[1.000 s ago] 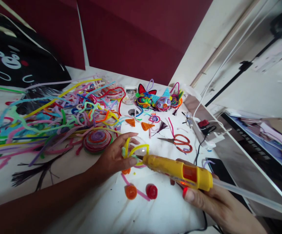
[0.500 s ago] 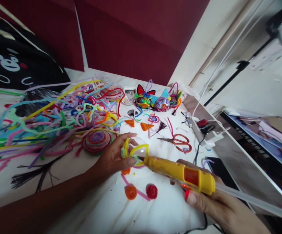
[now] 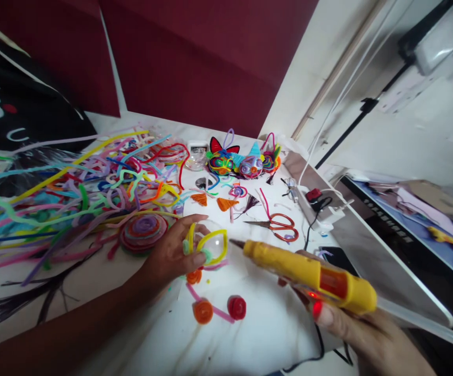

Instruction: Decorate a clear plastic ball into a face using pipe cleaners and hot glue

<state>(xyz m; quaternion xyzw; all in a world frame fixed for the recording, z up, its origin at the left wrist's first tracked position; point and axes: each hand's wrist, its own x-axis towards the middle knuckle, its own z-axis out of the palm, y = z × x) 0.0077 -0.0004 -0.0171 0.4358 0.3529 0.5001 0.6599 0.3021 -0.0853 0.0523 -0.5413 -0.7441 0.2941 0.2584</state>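
My left hand (image 3: 173, 253) grips a clear plastic ball (image 3: 214, 241) wrapped with yellow pipe cleaner, held just above the white table (image 3: 265, 334). My right hand (image 3: 361, 331) holds a yellow hot glue gun (image 3: 308, 271) with a glue stick out the back. Its nozzle points left at the ball, a short gap away. Orange and red pipe-cleaner coils (image 3: 216, 309) lie on the table below the ball.
A big tangle of coloured pipe cleaners (image 3: 77, 188) covers the left of the table, with a flat spiral disc (image 3: 143, 231) near my left hand. Finished pipe-cleaner figures (image 3: 242, 159) stand at the back. Red scissors (image 3: 279, 228), a power strip (image 3: 320, 206) and a phone (image 3: 338, 258) lie right.
The glue gun has pulled back to the right, its nozzle now off the ball. The view has shifted so everything sits slightly further left.
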